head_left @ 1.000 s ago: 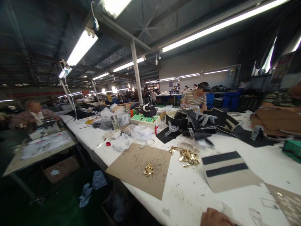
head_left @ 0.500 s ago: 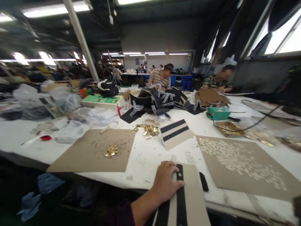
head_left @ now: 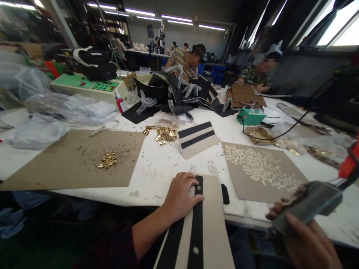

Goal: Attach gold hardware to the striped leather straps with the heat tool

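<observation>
My left hand [head_left: 182,196] holds a beige panel [head_left: 214,213] down at the table's front edge, thumb and fingers on either side of a metal fitting on one of its black strips [head_left: 196,220]. A second gold-coloured round fitting [head_left: 195,249] shows lower on that strip. At the right, my right hand [head_left: 305,235] is wrapped around a grey handheld power tool [head_left: 311,205], slightly blurred, with a red part [head_left: 349,162] behind it. Its tip is turned left, apart from the panel. Another beige panel with black strips [head_left: 198,140] lies just beyond.
Brown boards carry gold metal pieces [head_left: 108,160] on the left and many small pale pieces [head_left: 260,168] on the right. More gold pieces [head_left: 164,135] lie mid-table. Black bag parts [head_left: 179,93] and a green box [head_left: 251,117] stand farther back. Two people [head_left: 185,61] sit opposite.
My right hand has come into view at the right, gripping the grey power tool. The view has shifted, while my left hand keeps its place on the panel.
</observation>
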`<state>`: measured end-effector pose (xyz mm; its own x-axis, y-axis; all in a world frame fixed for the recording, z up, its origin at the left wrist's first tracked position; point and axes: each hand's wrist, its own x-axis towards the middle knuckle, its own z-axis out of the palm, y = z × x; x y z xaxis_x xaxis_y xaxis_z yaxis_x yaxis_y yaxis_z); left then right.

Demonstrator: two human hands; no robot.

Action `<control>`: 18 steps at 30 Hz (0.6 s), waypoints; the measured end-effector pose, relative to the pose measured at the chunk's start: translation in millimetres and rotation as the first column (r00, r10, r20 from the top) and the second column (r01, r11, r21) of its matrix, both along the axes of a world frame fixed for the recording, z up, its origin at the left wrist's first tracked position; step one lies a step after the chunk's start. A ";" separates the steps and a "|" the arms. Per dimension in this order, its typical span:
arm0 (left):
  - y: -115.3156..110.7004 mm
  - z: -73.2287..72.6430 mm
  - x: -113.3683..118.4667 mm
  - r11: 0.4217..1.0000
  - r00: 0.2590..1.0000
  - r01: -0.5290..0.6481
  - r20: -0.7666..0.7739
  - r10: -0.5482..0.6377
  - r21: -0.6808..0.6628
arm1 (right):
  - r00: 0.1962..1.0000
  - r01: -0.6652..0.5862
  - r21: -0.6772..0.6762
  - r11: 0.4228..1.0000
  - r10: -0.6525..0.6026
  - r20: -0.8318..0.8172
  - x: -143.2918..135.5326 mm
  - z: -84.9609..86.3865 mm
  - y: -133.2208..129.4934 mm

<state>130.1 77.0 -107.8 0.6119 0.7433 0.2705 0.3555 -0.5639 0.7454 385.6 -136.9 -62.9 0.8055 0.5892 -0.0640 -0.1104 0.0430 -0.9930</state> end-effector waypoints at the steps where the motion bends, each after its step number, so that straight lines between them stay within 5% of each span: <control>1: 0.2 1.1 0.3 1.000 1.000 -0.001 -0.005 0.001 -0.004 | 0.996 -0.040 0.073 0.997 0.046 -0.077 -13.7 9.2 19.7; 5: 0.5 4.2 1.7 1.000 1.000 -0.001 -0.007 0.001 -0.017 | 0.944 -0.278 0.349 0.895 0.322 -0.075 -66.9 37.9 103.2; 9: 1.2 3.9 1.5 1.000 1.000 -0.002 0.005 0.003 -0.018 | 0.932 -0.347 0.381 0.857 0.361 0.036 -100.0 39.9 158.3; 18: 2.2 5.2 1.4 0.999 1.000 0.013 -0.018 -0.014 -0.037 | 0.927 -0.368 0.230 0.901 0.335 0.170 -105.8 9.1 178.1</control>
